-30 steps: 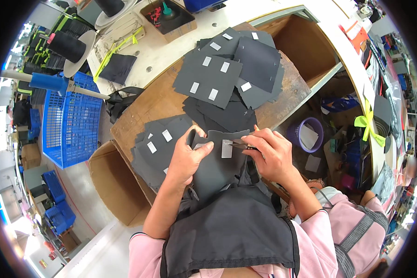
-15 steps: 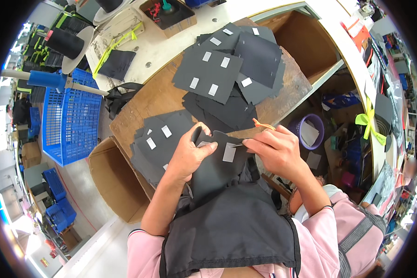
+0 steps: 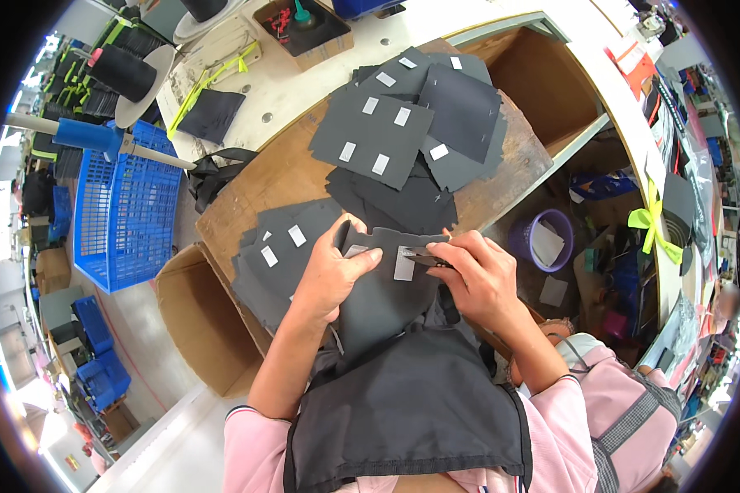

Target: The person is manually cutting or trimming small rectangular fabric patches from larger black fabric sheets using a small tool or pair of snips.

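My left hand [image 3: 330, 271] pinches a dark grey fabric panel [image 3: 378, 300] at its upper left edge, where a corner curls up. The panel hangs over my lap and carries white rectangular patches, one of them partly behind my left thumb. In my right hand [image 3: 478, 275] is a pair of small thread snips [image 3: 423, 258]. Their dark metal blades lie over the upper part of the right white patch [image 3: 404, 264]. My right fingers cover most of the snips, and I cannot tell whether the blades touch a thread.
Stacks of similar panels [image 3: 370, 123] lie on a wooden board [image 3: 263, 177] ahead, more panels [image 3: 284, 246] at the left. A cardboard box [image 3: 197, 320] and blue basket [image 3: 127, 214] stand left. A purple bin [image 3: 543, 238] is at the right, near another person in pink [image 3: 625, 394].
My right hand has turned and shifted slightly, so the snips' dark blades now lie across the patch and the orange part is mostly hidden. My left hand keeps its hold on the panel.
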